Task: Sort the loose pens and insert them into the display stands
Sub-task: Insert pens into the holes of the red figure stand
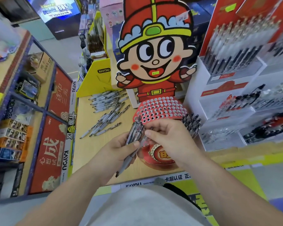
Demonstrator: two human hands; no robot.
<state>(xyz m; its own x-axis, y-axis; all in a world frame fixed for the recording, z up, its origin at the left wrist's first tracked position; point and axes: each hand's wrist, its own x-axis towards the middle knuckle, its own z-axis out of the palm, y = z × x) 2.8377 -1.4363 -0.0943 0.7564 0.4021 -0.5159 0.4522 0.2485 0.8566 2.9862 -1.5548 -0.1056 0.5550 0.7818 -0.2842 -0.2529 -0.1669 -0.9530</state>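
Pens first: a bundle of pens (135,130) is sitting upright in the left hand (119,149), whose fingers and thumb are curling round the barrels, just in front of the display stand (160,110). The right hand (168,136) is pinching the upper end of a single pen (129,159) between thumb and fingertips; that pen is slanting down past the left palm, tip toward me, and I cannot tell whether it is fully free of the bundle. The red perforated top of the stand is showing mostly open holes, with a cluster of seated pens (191,123) filling only its right edge. More loose pens (108,116) are lying scattered on the table (88,152) to the left, apart from the hands, and a tidier row (108,99) is lying beyond them. Judgement: I am working at the step of separating one pen from the held batch, so insertion is barely begun. The next move is probably calling for turning that pen tip-down, lining it over an open hole near the filled cluster and pressing it straight in, while the left hand is keeping the rest gathered. A cartoon cutout (155,51) is standing behind the stand.
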